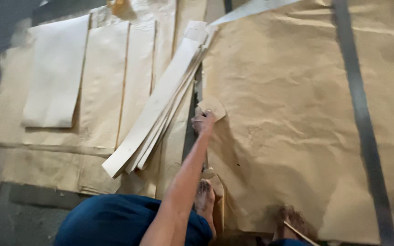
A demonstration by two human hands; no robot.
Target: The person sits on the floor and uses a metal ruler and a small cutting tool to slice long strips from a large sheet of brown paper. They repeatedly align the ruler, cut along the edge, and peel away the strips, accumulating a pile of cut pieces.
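Note:
My left hand (203, 122) reaches forward over the floor and is closed on the left edge of a large crumpled brown paper sheet (292, 114). A small flap of that edge is folded up above my fingers. Just left of the hand lies a slanted stack of long pale paper strips (160, 107). My right hand is out of view.
Flat brown and pale paper sheets (101, 82) cover the floor at the left. A dark strip (361, 114) runs over the large sheet at the right. My bare feet (204, 195) and blue-clad knee (115, 218) are at the bottom, with a thin stick (299, 233) near the right foot.

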